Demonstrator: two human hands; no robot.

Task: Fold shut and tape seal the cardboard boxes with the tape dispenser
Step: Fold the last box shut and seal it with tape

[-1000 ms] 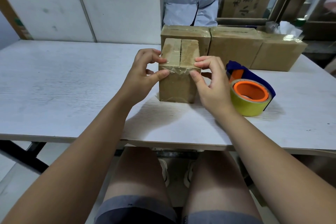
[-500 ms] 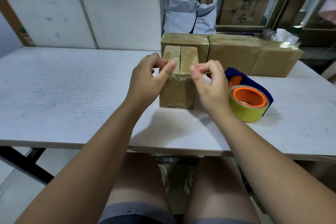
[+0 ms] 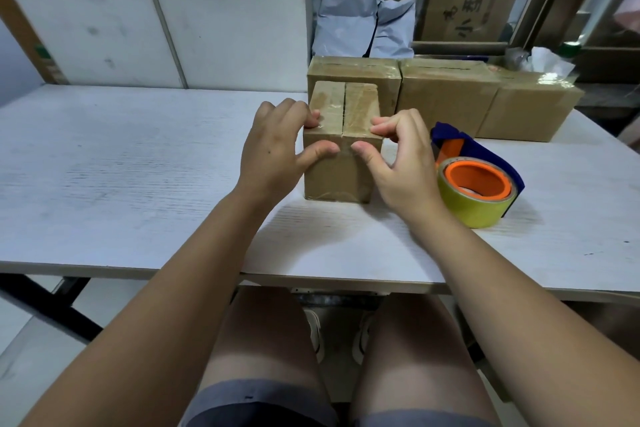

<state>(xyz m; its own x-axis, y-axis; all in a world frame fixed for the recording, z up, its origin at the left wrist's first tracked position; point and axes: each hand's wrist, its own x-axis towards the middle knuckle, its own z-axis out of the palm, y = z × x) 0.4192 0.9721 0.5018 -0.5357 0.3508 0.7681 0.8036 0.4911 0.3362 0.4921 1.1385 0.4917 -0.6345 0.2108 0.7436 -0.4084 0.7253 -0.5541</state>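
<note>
Now the small brown cardboard box (image 3: 341,170) stands mid-frame on the white wooden desk (image 3: 138,166). Its two top flaps are folded shut with a dark seam between them, and a glossy strip of clear tape (image 3: 330,109) lies across the top and over the near edge. The left hand (image 3: 273,156) pinches the box's upper left edge, thumb flat on the front face and fingers (image 3: 313,122) curled onto the top. The right hand (image 3: 401,166) mirrors it on the upper right edge, thumb on the front and a curled forefinger on top. Both thumbs lie just beside the seam.

The step in hand looks like rubbing the tape end down over the front edge. The blue tape dispenser with its orange core and yellow-green roll (image 3: 479,191) lies untouched just right of the right hand. A row of three taped brown boxes (image 3: 446,97) sits behind, right of centre.

Next, the right hand would likely need to let go, either to reach the dispenser for another strip or to move this box toward the row. I cannot tell whether the tape's far end is stuck down.
</note>
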